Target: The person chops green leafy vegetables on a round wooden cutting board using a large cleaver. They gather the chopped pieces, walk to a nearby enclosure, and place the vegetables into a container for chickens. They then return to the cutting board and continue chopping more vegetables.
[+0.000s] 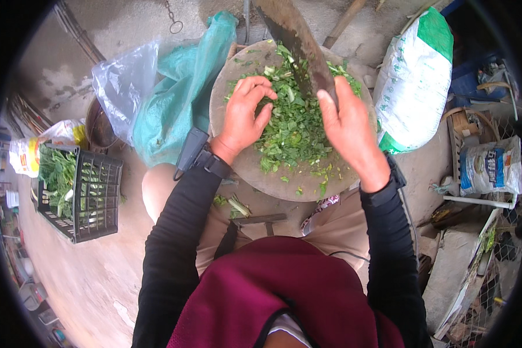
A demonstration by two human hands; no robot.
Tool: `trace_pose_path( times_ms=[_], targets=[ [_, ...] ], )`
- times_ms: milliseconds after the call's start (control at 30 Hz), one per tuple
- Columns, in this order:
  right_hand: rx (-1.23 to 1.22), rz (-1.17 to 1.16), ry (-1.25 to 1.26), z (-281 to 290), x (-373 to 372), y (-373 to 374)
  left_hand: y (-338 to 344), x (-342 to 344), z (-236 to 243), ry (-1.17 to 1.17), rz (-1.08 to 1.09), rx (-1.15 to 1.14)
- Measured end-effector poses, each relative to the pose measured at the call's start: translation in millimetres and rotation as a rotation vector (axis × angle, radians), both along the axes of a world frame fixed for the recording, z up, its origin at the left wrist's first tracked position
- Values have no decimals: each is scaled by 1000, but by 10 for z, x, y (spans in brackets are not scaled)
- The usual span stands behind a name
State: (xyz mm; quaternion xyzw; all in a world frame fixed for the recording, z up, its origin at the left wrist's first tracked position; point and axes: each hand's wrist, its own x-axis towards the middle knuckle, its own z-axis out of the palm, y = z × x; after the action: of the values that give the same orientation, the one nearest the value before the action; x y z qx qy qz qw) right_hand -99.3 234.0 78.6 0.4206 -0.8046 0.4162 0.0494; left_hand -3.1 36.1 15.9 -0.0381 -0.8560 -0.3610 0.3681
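Note:
A round chopping block [252,174] stands before my knees, with a heap of chopped leafy greens [290,136] spread over its middle. My right hand [351,127] is wrapped round the near end of a large, dark-stained cleaver [300,43]. The blade points up and away to the left, over the far part of the greens. At the left side of the heap is my left hand [246,119], its fingers bent and the thumb apart from them. Nothing shows in its grasp.
Left of the block lie a teal plastic bag [171,110] and a clear bag [124,87]. A black crate [98,200] of whole greens stands farther left. A white-and-green sack [414,81] leans at the right. Stalk scraps [238,206] lie on the floor below the block.

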Motion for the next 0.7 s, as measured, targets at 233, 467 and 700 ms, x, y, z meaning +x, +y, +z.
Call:
trace_pose_path(
  times_ms=[233,467,700],
  targets=[
    [109,-74,-5,2,150,-104,-220,-27,-136,129,157,242],
    [168,126,-32,-6,141,-104,-495,-67,-481,99,355,552],
    [247,51,2,-70,45,18,-396,-17,-531,21,337,371]
  ],
)
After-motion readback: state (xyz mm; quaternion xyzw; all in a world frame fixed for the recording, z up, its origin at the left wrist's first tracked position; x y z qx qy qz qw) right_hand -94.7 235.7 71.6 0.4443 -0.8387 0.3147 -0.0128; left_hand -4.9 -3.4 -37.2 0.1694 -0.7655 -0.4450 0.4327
